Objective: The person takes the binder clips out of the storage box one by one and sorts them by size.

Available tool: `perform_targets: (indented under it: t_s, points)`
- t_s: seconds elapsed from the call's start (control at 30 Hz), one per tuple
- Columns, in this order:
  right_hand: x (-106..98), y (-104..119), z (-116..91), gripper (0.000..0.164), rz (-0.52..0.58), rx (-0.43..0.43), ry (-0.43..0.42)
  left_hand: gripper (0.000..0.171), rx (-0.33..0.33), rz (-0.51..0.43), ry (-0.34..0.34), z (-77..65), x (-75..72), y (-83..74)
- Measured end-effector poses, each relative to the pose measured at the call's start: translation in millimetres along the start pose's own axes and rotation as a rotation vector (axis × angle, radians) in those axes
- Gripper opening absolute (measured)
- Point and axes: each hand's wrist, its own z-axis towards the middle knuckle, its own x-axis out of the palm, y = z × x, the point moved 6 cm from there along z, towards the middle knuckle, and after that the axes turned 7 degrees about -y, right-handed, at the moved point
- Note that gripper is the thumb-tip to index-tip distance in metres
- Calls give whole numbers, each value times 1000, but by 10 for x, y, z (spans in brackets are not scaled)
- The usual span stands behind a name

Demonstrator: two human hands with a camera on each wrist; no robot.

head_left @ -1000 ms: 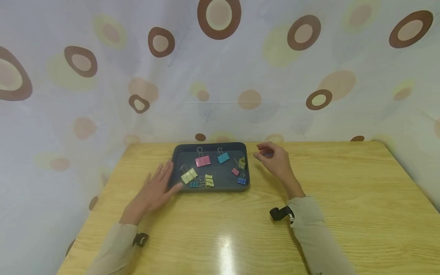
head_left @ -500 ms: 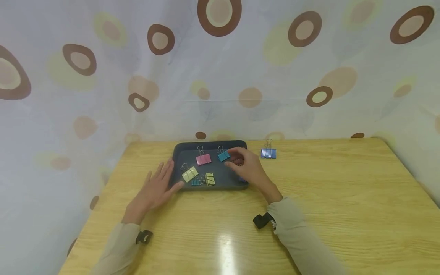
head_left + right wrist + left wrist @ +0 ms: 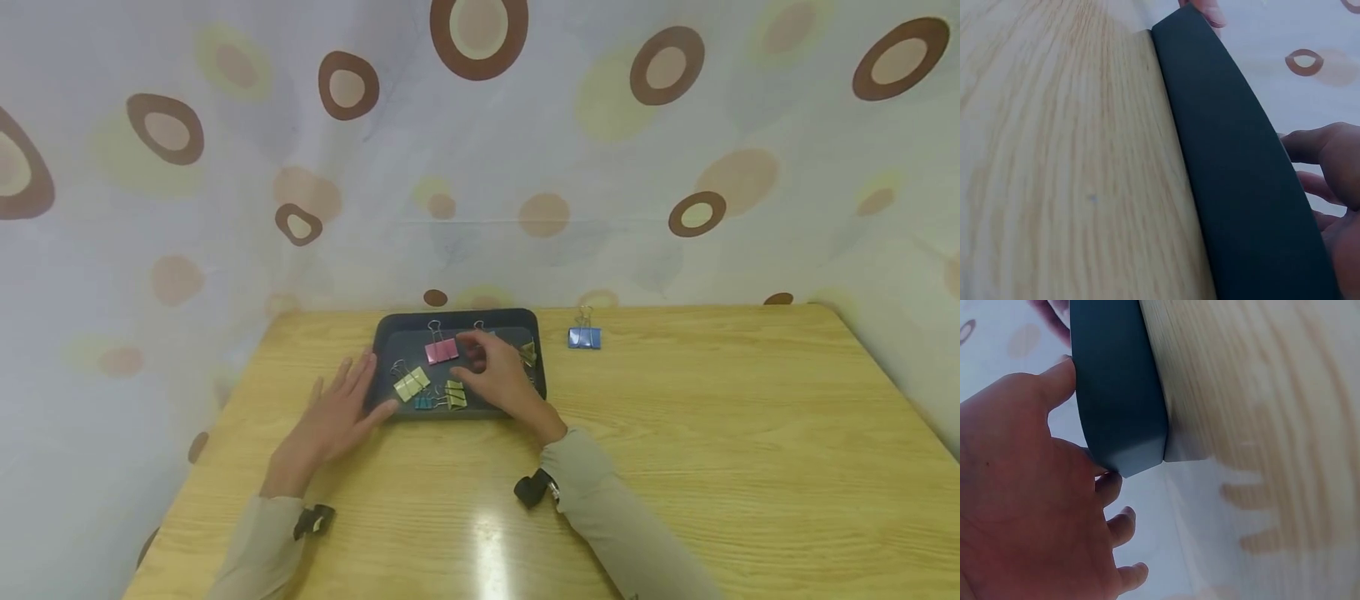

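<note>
A dark tray [image 3: 408, 342] holds several coloured binder clips. My left hand [image 3: 333, 417] touches its left side, fingers spread and thumb at the front corner. In the left wrist view that thumb [image 3: 1060, 381] meets the tray's rim. My right hand [image 3: 501, 379] reaches over the tray, thumb and fingers bent but apart, fingertips beside a pink binder clip [image 3: 442, 351]. Nothing shows between them. Behind this hand a turquoise binder clip is mostly hidden; its wire handle [image 3: 479, 325] shows. Two pale yellow binder clips, one [image 3: 412, 384] and another [image 3: 455, 395], lie near the front.
A small teal binder clip [image 3: 423, 402] lies between the yellow ones. Another yellow binder clip [image 3: 528, 353] sits at the tray's right end. Right of the tray, a blue binder clip [image 3: 584, 337] lies on the wooden table [image 3: 712, 433]. A patterned curtain [image 3: 480, 167] hangs behind.
My right hand has moved left from beside the blue binder clip, across the tray's right end, to near the pink one. The blue clip stays on the table. My left hand keeps its place.
</note>
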Motion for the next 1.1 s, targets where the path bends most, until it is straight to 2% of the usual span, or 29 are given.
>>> perform_targets:
  t_s: [0.3,0.6,0.73,0.93,1.1]
  points:
    - [136,50,154,58,-130,-65,-5,86,3,3,-5,51,57,22]
    - [339,42,269,59,-246,-9,13,88,-6,-34,3,5,58,40]
    - [430,68,298,50,-285,-8,25,88,-14,-28,21,-36,31,50]
    - [476,111,277,28,-312,-43,-7,87,12,-44,-25,-81,23,84]
    - [497,70,236,24,-303,-42,14,87,12,-70,-22,-111,88,92]
